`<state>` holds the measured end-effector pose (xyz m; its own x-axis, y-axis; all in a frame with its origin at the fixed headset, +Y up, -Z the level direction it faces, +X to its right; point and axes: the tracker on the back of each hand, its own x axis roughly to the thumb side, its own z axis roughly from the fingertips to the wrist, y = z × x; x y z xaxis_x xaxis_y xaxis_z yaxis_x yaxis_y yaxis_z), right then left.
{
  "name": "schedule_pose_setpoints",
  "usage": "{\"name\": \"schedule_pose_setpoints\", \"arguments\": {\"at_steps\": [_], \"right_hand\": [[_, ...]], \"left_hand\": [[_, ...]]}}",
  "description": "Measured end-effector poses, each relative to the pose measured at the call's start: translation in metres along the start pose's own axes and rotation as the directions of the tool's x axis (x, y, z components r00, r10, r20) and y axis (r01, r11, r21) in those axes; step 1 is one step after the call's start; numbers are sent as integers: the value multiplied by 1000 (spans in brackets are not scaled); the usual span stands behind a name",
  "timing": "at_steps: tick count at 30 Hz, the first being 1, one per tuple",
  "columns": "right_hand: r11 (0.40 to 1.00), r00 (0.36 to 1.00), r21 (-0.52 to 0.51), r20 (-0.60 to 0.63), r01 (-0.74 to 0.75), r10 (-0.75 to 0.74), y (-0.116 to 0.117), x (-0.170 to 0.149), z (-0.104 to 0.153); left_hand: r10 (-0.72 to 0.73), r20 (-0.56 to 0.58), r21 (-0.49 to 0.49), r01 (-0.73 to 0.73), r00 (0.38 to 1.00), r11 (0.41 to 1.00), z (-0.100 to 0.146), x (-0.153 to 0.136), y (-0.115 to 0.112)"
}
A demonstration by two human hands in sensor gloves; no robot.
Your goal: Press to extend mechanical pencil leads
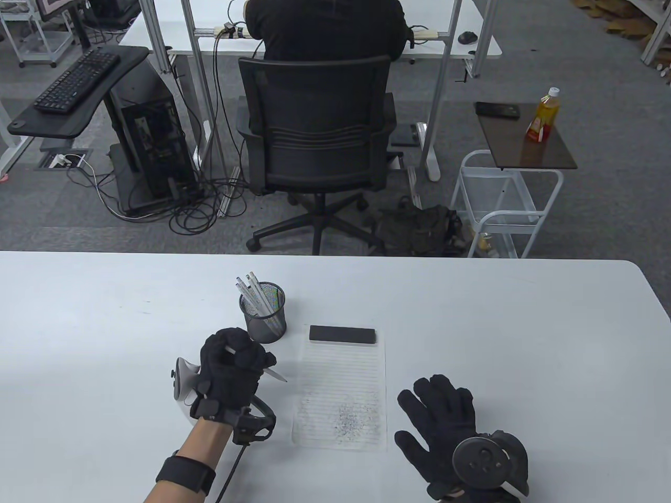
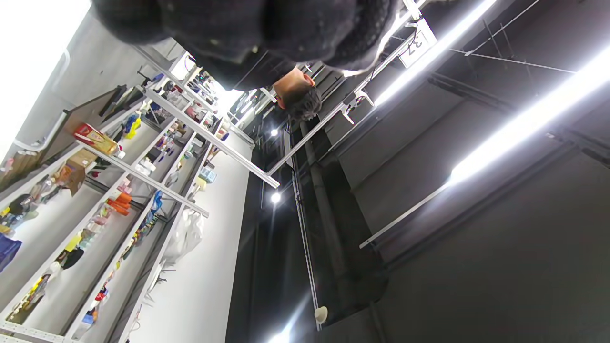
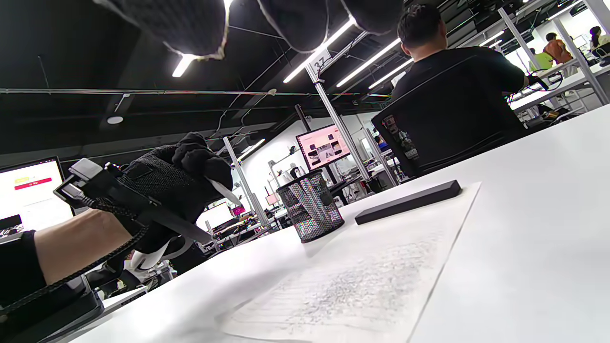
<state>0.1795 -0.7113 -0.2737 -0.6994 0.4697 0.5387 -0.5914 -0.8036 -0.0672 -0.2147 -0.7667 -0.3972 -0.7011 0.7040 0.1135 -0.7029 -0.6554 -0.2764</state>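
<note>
Right hand [image 1: 451,435] lay nearest, flat on the table [image 1: 524,335] with fingers spread, holding nothing, just right of the lined paper [image 1: 341,393]. Left hand [image 1: 233,369] was fisted around a mechanical pencil [image 1: 274,373], tip poking right toward the paper, cap end up by the thumb. More pencils [image 1: 254,296] stood in the mesh cup [image 1: 264,314] just beyond that hand; dark bar [image 1: 343,334] sat on the paper's far edge. Judged best: thumb squarely on cap, short clicks, tip off the paper so lead doesn't snap. Only readable writing: a "37" tag on a post in the right wrist view.
</note>
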Motion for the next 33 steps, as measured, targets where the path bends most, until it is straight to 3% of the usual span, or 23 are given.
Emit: {"name": "schedule_pose_setpoints", "arguments": {"at_steps": [18, 33], "right_hand": [[1000, 1000, -4, 4, -7, 7, 1, -1, 0], [1000, 1000, 0, 2, -7, 7, 0, -1, 0]], "left_hand": [[-62, -8, -16, 62, 998, 998, -1, -11, 9], [-30, -32, -43, 28, 999, 999, -1, -23, 9]]}}
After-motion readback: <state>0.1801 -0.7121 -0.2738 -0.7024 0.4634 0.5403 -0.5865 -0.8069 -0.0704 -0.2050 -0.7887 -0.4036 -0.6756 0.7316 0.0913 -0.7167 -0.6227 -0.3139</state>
